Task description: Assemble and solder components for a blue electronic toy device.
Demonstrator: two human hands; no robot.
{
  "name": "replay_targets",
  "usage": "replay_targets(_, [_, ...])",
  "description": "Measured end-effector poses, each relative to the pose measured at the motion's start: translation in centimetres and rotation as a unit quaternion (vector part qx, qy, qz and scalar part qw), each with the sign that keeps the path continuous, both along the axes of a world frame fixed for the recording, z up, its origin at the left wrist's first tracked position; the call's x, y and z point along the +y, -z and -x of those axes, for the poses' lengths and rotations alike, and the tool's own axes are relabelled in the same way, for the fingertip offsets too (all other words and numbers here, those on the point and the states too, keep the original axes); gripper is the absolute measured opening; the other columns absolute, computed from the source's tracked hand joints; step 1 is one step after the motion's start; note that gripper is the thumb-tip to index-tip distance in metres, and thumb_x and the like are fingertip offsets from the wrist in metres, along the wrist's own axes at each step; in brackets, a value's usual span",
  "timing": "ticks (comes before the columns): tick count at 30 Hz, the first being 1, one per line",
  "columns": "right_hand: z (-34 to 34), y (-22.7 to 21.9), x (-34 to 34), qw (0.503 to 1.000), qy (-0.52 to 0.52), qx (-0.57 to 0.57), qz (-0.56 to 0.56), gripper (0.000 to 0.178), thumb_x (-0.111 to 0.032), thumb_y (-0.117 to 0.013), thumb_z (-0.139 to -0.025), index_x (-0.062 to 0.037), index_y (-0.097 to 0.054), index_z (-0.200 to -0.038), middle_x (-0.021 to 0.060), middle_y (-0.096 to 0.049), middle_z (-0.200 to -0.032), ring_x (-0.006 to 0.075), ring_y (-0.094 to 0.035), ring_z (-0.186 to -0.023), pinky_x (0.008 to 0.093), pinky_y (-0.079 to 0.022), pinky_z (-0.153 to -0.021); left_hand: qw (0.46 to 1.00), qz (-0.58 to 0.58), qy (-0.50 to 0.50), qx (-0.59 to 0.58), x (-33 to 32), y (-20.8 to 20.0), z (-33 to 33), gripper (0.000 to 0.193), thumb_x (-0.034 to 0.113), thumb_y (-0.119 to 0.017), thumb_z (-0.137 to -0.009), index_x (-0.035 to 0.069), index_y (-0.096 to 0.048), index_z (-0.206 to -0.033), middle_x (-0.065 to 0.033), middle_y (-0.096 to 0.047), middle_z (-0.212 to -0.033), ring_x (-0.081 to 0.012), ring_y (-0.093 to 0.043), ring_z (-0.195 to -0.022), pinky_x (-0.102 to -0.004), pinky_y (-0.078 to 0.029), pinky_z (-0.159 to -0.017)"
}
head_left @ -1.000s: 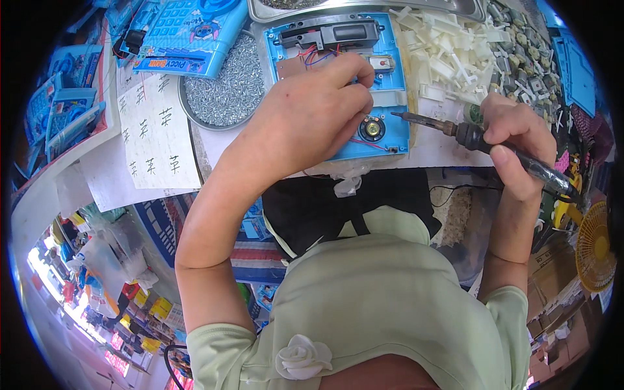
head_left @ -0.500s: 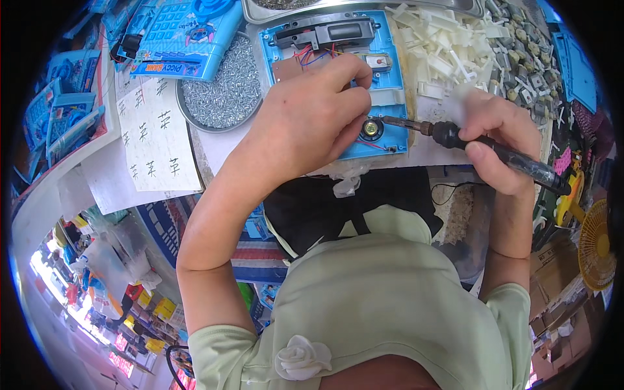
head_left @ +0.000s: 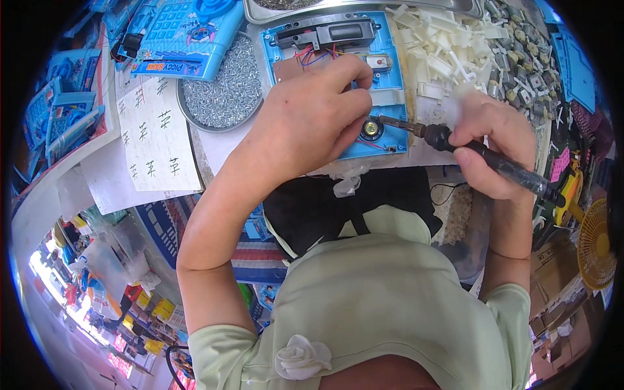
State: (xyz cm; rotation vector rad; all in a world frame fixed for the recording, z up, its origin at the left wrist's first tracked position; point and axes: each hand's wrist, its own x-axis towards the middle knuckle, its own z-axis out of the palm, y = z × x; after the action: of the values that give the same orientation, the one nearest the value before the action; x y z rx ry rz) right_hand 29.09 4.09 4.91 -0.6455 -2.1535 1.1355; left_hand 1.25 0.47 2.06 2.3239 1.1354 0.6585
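A blue plastic housing lies open side up on the table, with wires, a black module and a small round speaker in it. My left hand is closed over its left and middle part, with fingers curled and fingertips pressed together; what they hold, if anything, is hidden. In my right hand is a soldering iron with a black handle, gripped between thumb and fingers. Its metal tip points left, just above the speaker and close to my left fingers.
A round dish of small metal screws stands left of the housing, beside a handwritten sheet. Several blue printed casings lie farther left. White plastic parts and small motors are heaped at the right. A metal tray sits behind.
My right hand and the soldering iron have shifted slightly left, the tip moving a little toward my left fingers. My left hand and the housing stay nearly still.
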Motion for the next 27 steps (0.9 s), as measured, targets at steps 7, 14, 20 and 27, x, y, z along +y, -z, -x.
replay_targets(7, [-1.0, -1.1, -0.7, 0.997, 0.035, 0.064, 0.019, 0.018, -0.014, -0.071, -0.078, -0.001, -0.064, -0.088, 0.005, -0.053, -0.071, 0.016, -0.045, -0.061, 0.0302, -0.032, -0.055, 1.0, 0.003, -0.001, 0.0, -0.2, -0.1, 0.3, 0.016, 0.003, -0.075, -0.079, 0.009, -0.063, -0.087, -0.0052, -0.06, -0.109, -0.0237, -0.067, -0.084, -0.0356, -0.053, -0.07])
replay_targets(14, [-13.0, -2.8, -4.3, 0.913, 0.323, 0.242, 0.054, 0.024, -0.023, -0.063, -0.089, -0.0007, -0.056, -0.095, 0.0063, -0.053, -0.08, 0.0198, -0.048, -0.077, 0.0346, -0.038, -0.082, 0.999, 0.019, 0.002, 0.034, -0.1, -0.9, -0.1, 0.014, 0.004, -0.073, -0.079, 0.007, -0.063, -0.088, -0.0112, -0.061, -0.11, -0.0318, -0.064, -0.098, -0.0412, -0.053, -0.08])
replay_targets(20, [-24.4, -7.6, -10.0, 0.772, 0.568, 0.272, -0.079, 0.01, -0.011, -0.057, -0.095, -0.0009, -0.06, -0.095, 0.0001, -0.053, -0.075, 0.0074, -0.044, -0.066, 0.0243, -0.039, -0.064, 0.999, -0.028, -0.012, 0.029, -0.6, -1.5, -0.9, 0.013, 0.002, -0.073, -0.078, 0.004, -0.066, -0.089, -0.0131, -0.063, -0.108, -0.0324, -0.068, -0.092, -0.0389, -0.055, -0.077])
replay_targets(27, [-27.1, -4.4, -5.8, 0.689, 0.686, 0.228, -0.048, 0.006, -0.008, -0.065, -0.092, -0.005, -0.07, -0.091, -0.0038, -0.055, -0.074, 0.0051, -0.045, -0.064, 0.0209, -0.032, -0.057, 1.0, -0.019, -0.001, 0.005, -0.8, -1.5, -0.7, 0.018, 0.0, -0.072, -0.079, 0.004, -0.071, -0.097, -0.0139, -0.063, -0.11, -0.0284, -0.069, -0.089, -0.036, -0.056, -0.076])
